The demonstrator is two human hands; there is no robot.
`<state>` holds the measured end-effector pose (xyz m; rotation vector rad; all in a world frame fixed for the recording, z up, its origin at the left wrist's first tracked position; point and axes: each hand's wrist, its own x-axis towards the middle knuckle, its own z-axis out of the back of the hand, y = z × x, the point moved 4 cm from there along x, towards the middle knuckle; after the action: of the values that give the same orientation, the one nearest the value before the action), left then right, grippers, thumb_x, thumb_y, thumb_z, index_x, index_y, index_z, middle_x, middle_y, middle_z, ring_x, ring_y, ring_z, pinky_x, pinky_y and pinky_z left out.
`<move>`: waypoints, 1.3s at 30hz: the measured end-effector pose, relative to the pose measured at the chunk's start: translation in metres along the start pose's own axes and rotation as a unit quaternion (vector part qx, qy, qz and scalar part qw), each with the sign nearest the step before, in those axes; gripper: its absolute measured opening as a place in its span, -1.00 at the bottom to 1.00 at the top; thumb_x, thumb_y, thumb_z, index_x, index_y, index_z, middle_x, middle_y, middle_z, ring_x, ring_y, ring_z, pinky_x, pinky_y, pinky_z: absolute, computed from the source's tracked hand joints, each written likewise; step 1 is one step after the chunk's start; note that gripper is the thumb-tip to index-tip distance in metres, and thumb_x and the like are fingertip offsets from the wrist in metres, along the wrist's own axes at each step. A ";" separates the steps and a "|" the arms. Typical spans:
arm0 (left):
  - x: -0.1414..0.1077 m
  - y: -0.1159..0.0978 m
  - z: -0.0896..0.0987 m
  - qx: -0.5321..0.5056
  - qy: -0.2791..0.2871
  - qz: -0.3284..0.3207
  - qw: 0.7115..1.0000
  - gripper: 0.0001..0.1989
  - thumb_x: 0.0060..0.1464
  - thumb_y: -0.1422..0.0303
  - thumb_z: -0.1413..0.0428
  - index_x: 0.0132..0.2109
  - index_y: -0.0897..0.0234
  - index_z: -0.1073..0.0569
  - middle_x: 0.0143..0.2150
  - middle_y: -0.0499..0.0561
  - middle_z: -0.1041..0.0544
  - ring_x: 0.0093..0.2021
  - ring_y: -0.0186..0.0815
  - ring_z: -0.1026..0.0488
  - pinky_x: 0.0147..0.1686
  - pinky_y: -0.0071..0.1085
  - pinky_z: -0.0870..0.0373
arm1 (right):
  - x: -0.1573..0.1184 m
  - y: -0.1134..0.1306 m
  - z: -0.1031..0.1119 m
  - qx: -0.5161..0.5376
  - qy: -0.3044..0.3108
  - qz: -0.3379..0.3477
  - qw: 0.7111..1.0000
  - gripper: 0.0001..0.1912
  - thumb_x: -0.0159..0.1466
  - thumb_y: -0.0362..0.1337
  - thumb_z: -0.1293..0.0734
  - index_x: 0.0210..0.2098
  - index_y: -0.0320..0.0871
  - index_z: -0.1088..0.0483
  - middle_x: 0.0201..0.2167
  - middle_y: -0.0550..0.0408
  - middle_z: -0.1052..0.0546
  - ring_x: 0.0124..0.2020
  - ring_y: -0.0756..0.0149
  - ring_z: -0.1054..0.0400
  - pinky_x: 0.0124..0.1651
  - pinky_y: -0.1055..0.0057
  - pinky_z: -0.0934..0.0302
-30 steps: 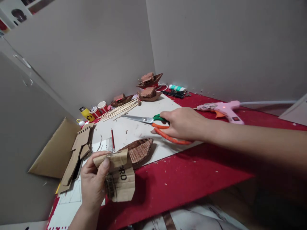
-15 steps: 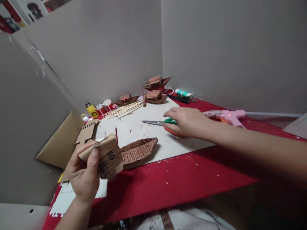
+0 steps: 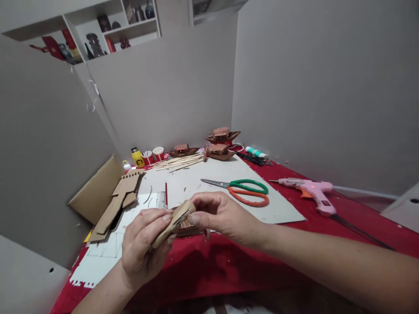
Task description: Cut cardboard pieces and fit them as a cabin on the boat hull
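A folded piece of brown cardboard [image 3: 178, 220] is held between both hands above the table's front edge. My left hand [image 3: 144, 237] is closed around its left side. Thumb and fingers of my right hand [image 3: 221, 216] pinch its right end. Behind the hands lies a brown model boat hull [image 3: 186, 227], mostly hidden by them. Scissors [image 3: 248, 192] with one green and one orange handle rest on the white board beyond my right hand, blades pointing left.
A pink glue gun [image 3: 310, 189] lies on the red cloth [image 3: 288, 237] at right. Finished model boats [image 3: 219, 150], thin sticks [image 3: 176, 161] and red-white cups [image 3: 159, 153] stand at the back. Cut cardboard [image 3: 118, 200], a drawn sheet [image 3: 108, 248] and a red pencil [image 3: 166, 195] are at left.
My right hand has let go of the scissors, leaving them on the board, and has come left to grip the cardboard. The cardboard has turned edge-on and moved right. The view has tilted up.
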<state>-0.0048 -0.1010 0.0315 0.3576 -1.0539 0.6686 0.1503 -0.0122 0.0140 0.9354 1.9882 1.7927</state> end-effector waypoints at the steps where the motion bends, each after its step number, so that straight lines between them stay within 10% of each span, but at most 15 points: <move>1: -0.001 0.000 0.000 -0.001 0.010 -0.005 1.000 -0.61 0.17 0.44 -0.12 0.15 0.24 -0.35 -0.13 0.15 -0.59 -0.13 -0.20 -0.55 -0.19 -0.27 -0.54 | 0.001 -0.001 -0.001 -0.005 0.002 0.003 1.000 -0.60 0.07 0.02 -0.49 -0.44 -0.22 -0.43 -0.57 0.22 -0.42 -0.57 0.50 -0.23 -0.51 0.53 -0.16; 5: -0.007 0.004 -0.004 0.017 0.092 -0.040 0.995 -0.39 0.12 0.26 -0.22 0.26 0.27 -0.25 0.01 0.31 -0.54 0.01 -0.11 -0.52 -0.09 -0.25 -0.54 | 0.004 -0.002 -0.004 -0.004 -0.006 0.014 1.000 -0.54 0.07 0.07 -0.48 -0.55 -0.21 -0.34 -0.62 0.24 -0.37 -0.60 0.51 -0.21 -0.54 0.54 -0.14; 8: -0.016 0.012 -0.006 0.031 0.120 -0.066 0.990 -0.37 0.17 0.52 -0.09 0.35 0.31 -0.13 0.07 0.35 -0.52 0.12 -0.12 -0.47 0.00 -0.25 -0.50 | 0.008 -0.001 -0.005 0.012 -0.021 0.007 1.000 -0.55 0.04 0.02 -0.51 -0.58 -0.19 -0.31 -0.63 0.22 -0.41 -0.61 0.50 -0.24 -0.55 0.53 -0.19; 22: 0.011 0.045 0.024 0.156 0.022 -0.080 0.984 -0.54 0.20 0.48 -0.02 0.23 0.19 -0.36 0.13 0.22 -0.50 0.15 -0.05 -0.40 0.11 -0.05 -0.35 | 0.020 -0.008 -0.023 0.135 0.000 -0.061 0.989 -0.63 0.00 -0.22 -0.57 -0.25 -0.17 -0.46 -0.40 0.13 -0.57 -0.44 0.40 -0.47 -0.37 0.46 -0.42; 28: 0.001 0.030 0.022 0.086 -0.077 0.170 0.979 -0.43 0.11 0.50 -0.13 0.27 0.12 -0.30 0.24 0.16 -0.39 0.23 -0.05 -0.31 0.20 -0.05 -0.24 | 0.006 0.003 0.004 0.079 -0.051 0.075 0.993 -0.75 0.08 -0.27 -0.52 -0.22 -0.13 -0.57 -0.45 0.18 -0.57 -0.52 0.49 -0.38 -0.44 0.55 -0.34; 32: -0.019 0.022 0.007 -0.238 -0.099 0.454 0.853 -0.73 0.16 0.31 -0.16 0.01 0.20 -0.51 -0.02 0.11 -0.56 -0.13 -0.22 -0.52 -0.22 -0.35 -0.51 | -0.004 0.003 0.010 0.048 -0.065 0.107 0.991 -0.75 0.06 -0.29 -0.54 -0.23 -0.10 -0.60 -0.46 0.19 -0.58 -0.52 0.50 -0.35 -0.41 0.56 -0.33; 35: -0.018 0.010 -0.018 -0.395 -0.054 0.522 0.754 -0.78 0.14 0.27 -0.20 -0.10 0.27 -0.57 -0.14 0.11 -0.61 -0.26 -0.30 -0.52 -0.34 -0.46 -0.48 | -0.010 -0.006 0.008 0.072 -0.053 0.085 0.992 -0.73 0.05 -0.29 -0.54 -0.22 -0.08 -0.61 -0.39 0.17 -0.61 -0.45 0.47 -0.41 -0.37 0.56 -0.35; 39: -0.007 0.006 -0.037 -0.444 -0.049 0.555 0.702 -0.80 0.12 0.29 -0.22 -0.13 0.28 -0.60 -0.22 0.07 -0.63 -0.35 -0.33 -0.51 -0.40 -0.48 -0.44 | -0.016 -0.010 0.007 0.112 -0.020 0.063 0.992 -0.70 0.03 -0.25 -0.55 -0.20 -0.07 -0.61 -0.32 0.13 -0.64 -0.35 0.39 -0.48 -0.30 0.51 -0.39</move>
<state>0.0143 -0.0781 0.0076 -1.2294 -1.5271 1.0823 0.1642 -0.0168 0.0004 1.1781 2.1818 1.6225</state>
